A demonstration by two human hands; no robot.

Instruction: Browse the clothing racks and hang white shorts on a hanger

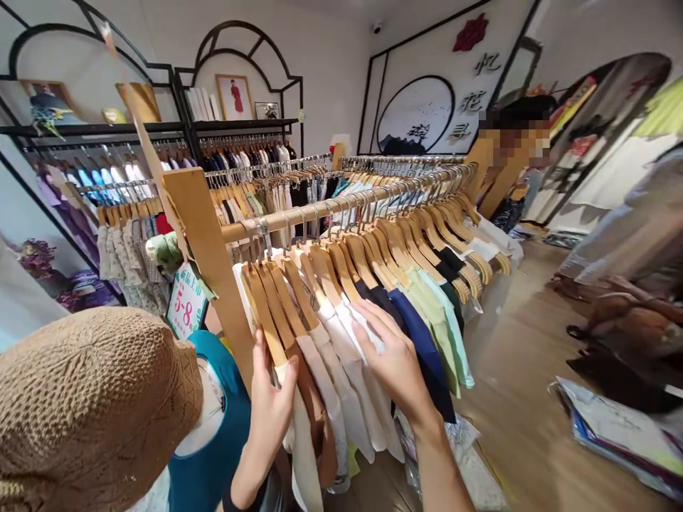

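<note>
A row of garments on wooden hangers (pixel 363 263) hangs from a wooden rail (pixel 299 213) in front of me. My left hand (pixel 269 398) is at the near end, its thumb and fingers on either side of the shoulder of a cream garment (pixel 302 441). A brown garment (pixel 319 405) hangs just right of it. Farther along, my right hand (pixel 392 355) lies over the shoulders of white garments (pixel 346 366), fingers stretched out and touching the cloth. Beyond it hang a navy garment (pixel 421 341) and a light green one (pixel 437 327).
A knitted hat (pixel 90 398) and a teal top (pixel 213 441) on a mannequin stand close at left, beside the rack's wooden post (pixel 200 235). Packaged clothes (pixel 613 427) lie on the floor at right. A person (pixel 512 156) is behind the rack's far end.
</note>
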